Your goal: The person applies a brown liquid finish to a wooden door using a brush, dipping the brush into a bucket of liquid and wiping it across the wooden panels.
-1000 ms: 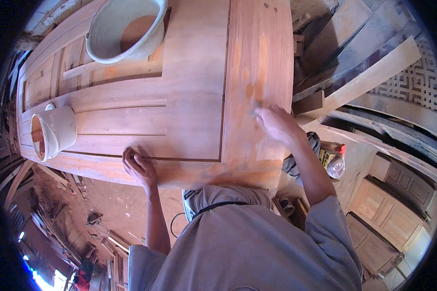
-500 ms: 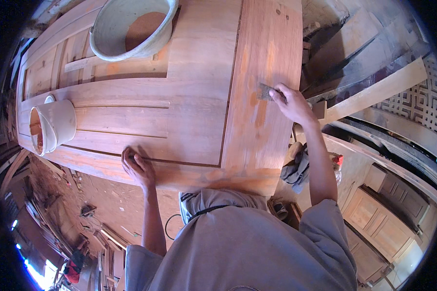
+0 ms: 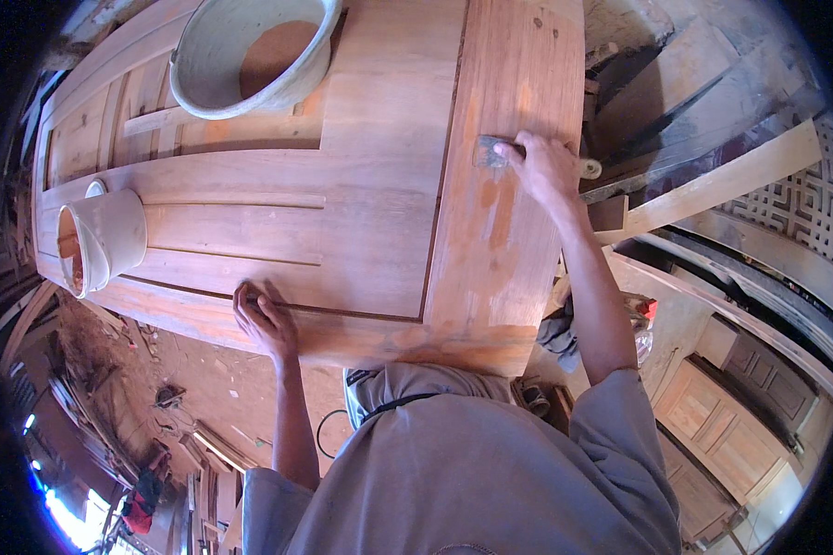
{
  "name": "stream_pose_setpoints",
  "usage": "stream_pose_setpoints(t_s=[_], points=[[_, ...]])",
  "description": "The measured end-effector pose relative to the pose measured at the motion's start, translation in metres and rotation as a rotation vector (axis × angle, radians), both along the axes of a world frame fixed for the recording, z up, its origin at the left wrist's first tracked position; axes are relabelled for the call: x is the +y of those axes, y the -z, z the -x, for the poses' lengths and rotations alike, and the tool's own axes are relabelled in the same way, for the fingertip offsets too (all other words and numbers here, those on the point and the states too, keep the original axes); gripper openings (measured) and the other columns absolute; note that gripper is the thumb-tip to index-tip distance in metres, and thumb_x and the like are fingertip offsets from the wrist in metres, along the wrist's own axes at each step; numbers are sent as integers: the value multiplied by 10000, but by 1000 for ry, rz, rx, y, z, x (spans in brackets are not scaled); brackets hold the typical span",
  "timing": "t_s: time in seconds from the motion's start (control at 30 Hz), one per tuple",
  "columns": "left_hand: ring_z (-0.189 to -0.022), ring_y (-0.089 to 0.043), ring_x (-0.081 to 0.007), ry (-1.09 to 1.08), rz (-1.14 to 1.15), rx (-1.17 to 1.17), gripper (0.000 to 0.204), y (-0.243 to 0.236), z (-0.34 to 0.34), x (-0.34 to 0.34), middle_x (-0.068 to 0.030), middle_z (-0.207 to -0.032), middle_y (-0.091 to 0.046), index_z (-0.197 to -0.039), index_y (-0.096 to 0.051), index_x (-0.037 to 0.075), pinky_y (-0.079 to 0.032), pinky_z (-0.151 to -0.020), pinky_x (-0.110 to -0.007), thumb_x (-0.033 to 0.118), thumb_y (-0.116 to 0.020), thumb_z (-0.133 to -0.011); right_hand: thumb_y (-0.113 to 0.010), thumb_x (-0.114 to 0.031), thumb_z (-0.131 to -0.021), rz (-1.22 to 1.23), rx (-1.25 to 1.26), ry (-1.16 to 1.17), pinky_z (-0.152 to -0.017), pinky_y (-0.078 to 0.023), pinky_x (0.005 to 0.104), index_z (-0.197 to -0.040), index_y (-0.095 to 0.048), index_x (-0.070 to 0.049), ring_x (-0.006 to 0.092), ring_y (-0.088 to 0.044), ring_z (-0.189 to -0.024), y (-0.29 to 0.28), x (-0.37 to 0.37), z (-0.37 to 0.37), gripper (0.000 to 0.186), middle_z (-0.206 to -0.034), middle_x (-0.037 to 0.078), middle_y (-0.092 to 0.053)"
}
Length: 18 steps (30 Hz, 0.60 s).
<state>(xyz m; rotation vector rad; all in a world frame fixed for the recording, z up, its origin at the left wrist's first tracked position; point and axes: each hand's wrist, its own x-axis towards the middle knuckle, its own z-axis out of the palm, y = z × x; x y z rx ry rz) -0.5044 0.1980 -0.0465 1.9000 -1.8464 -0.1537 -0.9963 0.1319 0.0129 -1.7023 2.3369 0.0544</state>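
Note:
A wooden panel door lies flat before me, with orange filler patches along its right rail. My right hand is closed round a putty knife. Its wide blade meets the rail above the patches, and the handle's end sticks out on the far side of the hand. Near the door's front edge, my left hand rests with curled fingers beside a groove. Something small and dark shows between its thumb and fingers, too little to name.
A large pale basin holding brown powder and a white bucket smeared with orange stand on the door. To the right lean boards and a patterned panel. Other doors lie lower right. Timber offcuts litter the floor.
My right hand has shifted slightly up and left with the putty knife, turning so that more of the blade and the handle's end show. The left hand stays put.

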Motion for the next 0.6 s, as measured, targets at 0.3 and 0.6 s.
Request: stream_pose_setpoints(t_s=[0.3,0.6], points=[[-1168,-525,-383,0,3,38,407,-9,6,-1,-202,-1262,-552,-1255,-508,-15,-384,-989,-509,316,-410,-1040,-599,-545,-914,-13,-128,50,-792,-510,466,-986,-699,-82,349,-680,-877,1,-24,15,479,-879,170,-707],[-1170,-523,-387,11,11,2,400,-5,2,-1,-209,-1265,-548,-1255,-509,-14,-381,-994,-511,308,-410,-1040,-621,-539,-903,-31,-195,146,-770,-517,445,-999,-698,-55,351,-688,-849,5,-45,25,500,-875,174,-707]])
